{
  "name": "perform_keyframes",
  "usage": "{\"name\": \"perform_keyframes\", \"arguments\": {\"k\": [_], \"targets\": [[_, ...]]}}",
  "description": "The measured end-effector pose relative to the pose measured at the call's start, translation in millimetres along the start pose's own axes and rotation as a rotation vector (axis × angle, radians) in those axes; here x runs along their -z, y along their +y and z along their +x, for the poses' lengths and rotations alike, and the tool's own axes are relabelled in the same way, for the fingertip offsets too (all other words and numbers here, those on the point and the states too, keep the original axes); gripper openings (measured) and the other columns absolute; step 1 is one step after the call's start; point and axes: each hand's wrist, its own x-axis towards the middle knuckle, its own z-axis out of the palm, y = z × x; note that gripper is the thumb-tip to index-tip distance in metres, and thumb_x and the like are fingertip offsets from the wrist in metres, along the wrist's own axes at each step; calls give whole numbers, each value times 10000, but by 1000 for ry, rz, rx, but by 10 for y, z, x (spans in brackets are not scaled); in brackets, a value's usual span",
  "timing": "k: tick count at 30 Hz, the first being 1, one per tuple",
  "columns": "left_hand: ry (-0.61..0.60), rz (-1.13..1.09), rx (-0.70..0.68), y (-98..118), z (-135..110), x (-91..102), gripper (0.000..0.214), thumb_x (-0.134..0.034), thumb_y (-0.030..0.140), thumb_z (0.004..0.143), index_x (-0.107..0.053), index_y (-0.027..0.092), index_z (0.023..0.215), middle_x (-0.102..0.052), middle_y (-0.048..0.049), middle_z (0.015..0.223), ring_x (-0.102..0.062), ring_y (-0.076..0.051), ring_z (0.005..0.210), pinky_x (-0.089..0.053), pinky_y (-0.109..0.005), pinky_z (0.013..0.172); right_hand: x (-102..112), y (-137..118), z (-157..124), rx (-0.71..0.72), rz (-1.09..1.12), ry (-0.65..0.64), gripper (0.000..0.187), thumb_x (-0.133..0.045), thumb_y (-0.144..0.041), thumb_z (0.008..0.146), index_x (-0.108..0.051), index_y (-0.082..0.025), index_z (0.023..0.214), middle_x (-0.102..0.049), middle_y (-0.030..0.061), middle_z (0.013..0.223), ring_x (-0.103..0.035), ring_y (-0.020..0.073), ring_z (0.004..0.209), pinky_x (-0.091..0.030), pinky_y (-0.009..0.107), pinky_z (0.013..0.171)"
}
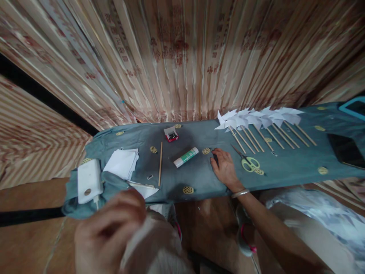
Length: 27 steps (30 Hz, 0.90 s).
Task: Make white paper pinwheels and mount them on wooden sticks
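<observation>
My left hand (111, 228) is raised close to the camera at the lower left, blurred. Its fingers are curled in, and whatever they hold, if anything, is hidden. On the cloth, my right hand (224, 167) lies palm down with its fingers loosely out and nothing in it. Green-handled scissors (250, 163) lie just right of that hand, and a glue stick (186, 157) lies to its left. Farther left are a thin wooden stick (160, 163), white paper squares (121, 163) and a folded paper piece (145, 189) with a pen-like object on it.
Several white paper pinwheels (256, 118) on wooden sticks lie in an overlapping row at the back right. A small open red box (171, 134) holds dark bits. A white power bank (89, 181) with a cable lies left; a black phone (346, 150) lies right. Curtains (176, 57) hang behind.
</observation>
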Motion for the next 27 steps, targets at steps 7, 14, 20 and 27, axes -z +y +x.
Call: {"name": "perform_keyframes", "arguments": {"k": [7, 14, 20, 27], "targets": [[157, 516, 44, -1236, 912, 301, 308, -582, 498, 745, -686, 208, 740, -715, -74, 823, -649, -268, 852, -523, -426, 834, -6, -10, -1, -14, 6, -19, 329, -429, -296, 962, -606, -117, 1174, -653, 206, 1246, -558, 321, 1199, -422, 486, 1022], [-11, 735, -31, -1667, 976, 230, 458, -589, 488, 772, -696, 169, 1083, -677, -148, 1118, -584, -325, 1106, -440, -468, 1043, 10, -7, -4, -26, 14, -35, 322, -429, -291, 958, -592, -138, 1190, -644, 191, 1264, -550, 319, 1219, -409, 493, 1033], [-26, 800, -22, -1766, 979, 209, 465, -523, 478, 826, -674, 155, 1124, -648, -159, 1128, -557, -327, 1111, -428, -459, 1048, 24, -21, 10, -24, 7, -30, 315, -430, -282, 957, -599, -126, 1172, -656, 196, 1247, -570, 319, 1190, -412, 484, 1035], [-150, 984, -67, -1667, 999, 206, 504, -415, 476, 878, -653, 108, 1128, -641, -205, 1195, -553, -362, 1159, -421, -487, 1033, 43, -26, 17, -48, 30, -45, 318, -438, -280, 948, -599, -124, 1174, -649, 205, 1257, -555, 327, 1206, -411, 492, 1035]]}}
